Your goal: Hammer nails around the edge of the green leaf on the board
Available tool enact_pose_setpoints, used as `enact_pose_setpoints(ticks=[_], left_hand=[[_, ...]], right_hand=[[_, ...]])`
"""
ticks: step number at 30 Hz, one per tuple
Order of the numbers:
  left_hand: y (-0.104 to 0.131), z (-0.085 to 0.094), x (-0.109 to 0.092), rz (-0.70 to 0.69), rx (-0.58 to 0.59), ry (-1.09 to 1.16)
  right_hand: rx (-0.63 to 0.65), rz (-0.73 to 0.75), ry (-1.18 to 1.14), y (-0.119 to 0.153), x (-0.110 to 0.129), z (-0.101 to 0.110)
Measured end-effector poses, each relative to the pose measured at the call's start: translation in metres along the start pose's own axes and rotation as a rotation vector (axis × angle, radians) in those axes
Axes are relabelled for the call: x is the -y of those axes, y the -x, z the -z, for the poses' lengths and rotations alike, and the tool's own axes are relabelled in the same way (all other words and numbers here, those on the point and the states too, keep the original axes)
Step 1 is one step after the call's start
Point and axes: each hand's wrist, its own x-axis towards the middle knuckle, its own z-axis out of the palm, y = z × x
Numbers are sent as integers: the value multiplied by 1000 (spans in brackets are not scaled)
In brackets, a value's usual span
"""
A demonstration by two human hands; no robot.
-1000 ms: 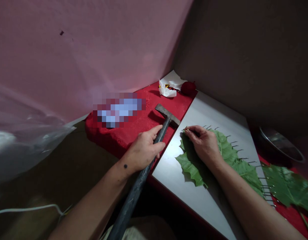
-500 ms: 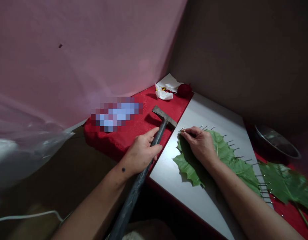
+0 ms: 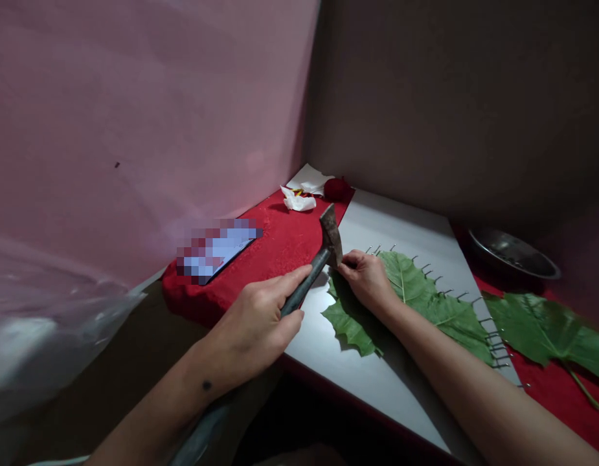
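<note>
My left hand is wrapped round the dark handle of a hammer. The rusty hammer head sits right at the fingertips of my right hand, which are pinched together on a nail at the upper left edge of a large green leaf. That nail is mostly hidden by the fingers and the hammer head. Beneath the leaf lies a white board. Several thin nails stand along the leaf's far and right edges, and my right forearm crosses over the leaf.
A second green leaf rests on red cloth at the right, below a metal bowl. To the left lies a phone. Crumpled white paper and a red ball occupy the back corner.
My left hand has raised and turned the hammer, bringing its head to my right fingertips. The right hand keeps its pinch at the leaf's edge. The whole view has shifted slightly.
</note>
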Motion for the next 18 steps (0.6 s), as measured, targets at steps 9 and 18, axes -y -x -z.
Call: enact_pose_setpoints(ticks=[9, 18], left_hand=[[-13, -2, -17, -110, 32, -403], [-16, 3, -30, -193, -13, -453]], right_hand=[[19, -68, 22, -3, 5, 0], [46, -73, 63, -6, 3, -2]])
